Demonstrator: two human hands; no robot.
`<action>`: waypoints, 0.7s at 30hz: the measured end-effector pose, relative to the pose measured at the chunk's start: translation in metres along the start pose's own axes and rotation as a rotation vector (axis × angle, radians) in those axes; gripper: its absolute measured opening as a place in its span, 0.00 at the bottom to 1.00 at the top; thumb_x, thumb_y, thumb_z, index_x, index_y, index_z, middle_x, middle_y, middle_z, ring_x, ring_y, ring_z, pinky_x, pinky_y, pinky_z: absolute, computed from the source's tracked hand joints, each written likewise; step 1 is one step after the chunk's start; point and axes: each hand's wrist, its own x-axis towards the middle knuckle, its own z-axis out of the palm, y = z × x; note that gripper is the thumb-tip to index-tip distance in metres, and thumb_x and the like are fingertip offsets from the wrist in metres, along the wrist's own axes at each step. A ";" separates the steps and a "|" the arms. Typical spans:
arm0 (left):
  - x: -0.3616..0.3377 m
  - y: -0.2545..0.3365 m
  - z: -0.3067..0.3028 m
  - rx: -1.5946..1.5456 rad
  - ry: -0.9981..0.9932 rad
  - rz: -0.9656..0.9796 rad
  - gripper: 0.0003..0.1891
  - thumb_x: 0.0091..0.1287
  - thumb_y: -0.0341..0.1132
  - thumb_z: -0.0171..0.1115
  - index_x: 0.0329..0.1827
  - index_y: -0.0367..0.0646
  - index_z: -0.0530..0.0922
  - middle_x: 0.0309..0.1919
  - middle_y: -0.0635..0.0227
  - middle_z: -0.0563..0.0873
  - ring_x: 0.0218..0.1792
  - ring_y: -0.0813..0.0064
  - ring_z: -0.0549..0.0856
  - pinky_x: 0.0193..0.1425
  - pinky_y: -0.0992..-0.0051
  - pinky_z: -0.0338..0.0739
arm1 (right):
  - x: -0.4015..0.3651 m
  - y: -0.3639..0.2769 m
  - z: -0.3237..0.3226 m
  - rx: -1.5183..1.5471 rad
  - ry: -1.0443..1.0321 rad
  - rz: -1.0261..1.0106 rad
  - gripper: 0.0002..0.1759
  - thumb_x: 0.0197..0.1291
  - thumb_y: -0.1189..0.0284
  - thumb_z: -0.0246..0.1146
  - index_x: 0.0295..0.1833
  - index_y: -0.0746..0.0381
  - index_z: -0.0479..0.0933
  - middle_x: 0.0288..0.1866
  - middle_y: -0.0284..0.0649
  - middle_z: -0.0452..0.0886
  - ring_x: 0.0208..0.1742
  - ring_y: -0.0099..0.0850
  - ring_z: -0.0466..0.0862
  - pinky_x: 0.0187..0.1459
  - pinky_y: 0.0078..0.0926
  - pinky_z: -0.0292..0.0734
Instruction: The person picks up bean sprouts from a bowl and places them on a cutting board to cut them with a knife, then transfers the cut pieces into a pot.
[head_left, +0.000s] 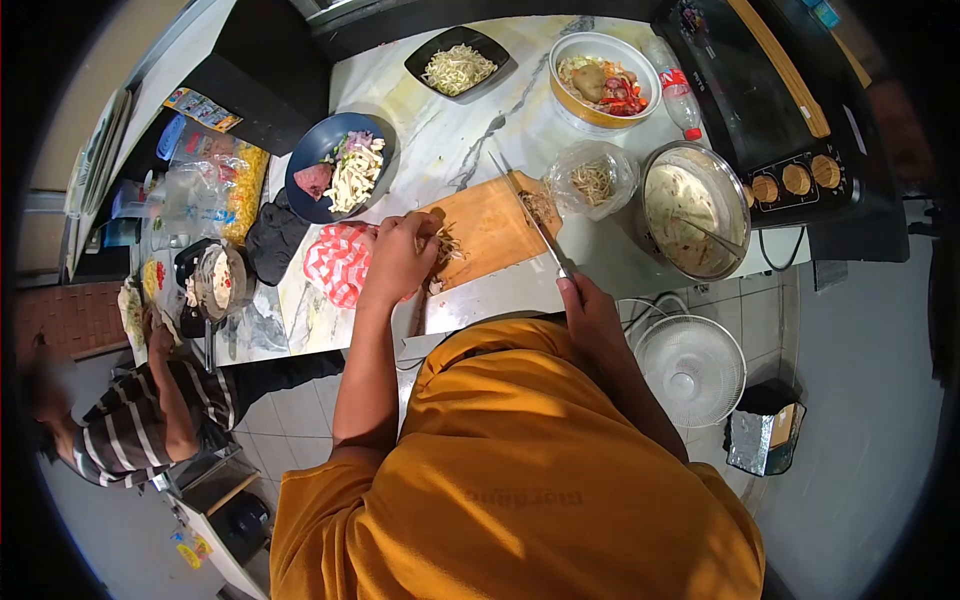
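Note:
My right hand (590,312) is closed round the handle of a long knife (532,222), whose blade lies across the right part of a wooden cutting board (490,235). Chopped brown bits (538,207) lie beside the blade. At the board's left end, my left hand (405,255) has its fingers bent down by some thin brown strands (449,245); whether it holds any is hidden. A red and white checked bag (340,264) touches the left side of that hand. Just right of the board sits a clear plastic bag with more strands (592,181).
A blue plate (308,150) and a black dish of sprouts (459,66) stand behind. A white bowl (604,78), a bottle (678,95) and a steel pot (694,210) are at right, near a black stove (800,180). At far left, a person (150,415) works beside a pan (220,282).

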 end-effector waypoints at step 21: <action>-0.008 -0.013 0.007 -0.408 0.043 -0.077 0.10 0.68 0.28 0.62 0.49 0.41 0.84 0.37 0.66 0.87 0.38 0.71 0.84 0.50 0.71 0.74 | 0.002 -0.003 0.008 0.060 0.001 -0.026 0.19 0.75 0.60 0.56 0.50 0.68 0.79 0.23 0.33 0.71 0.27 0.20 0.67 0.31 0.25 0.66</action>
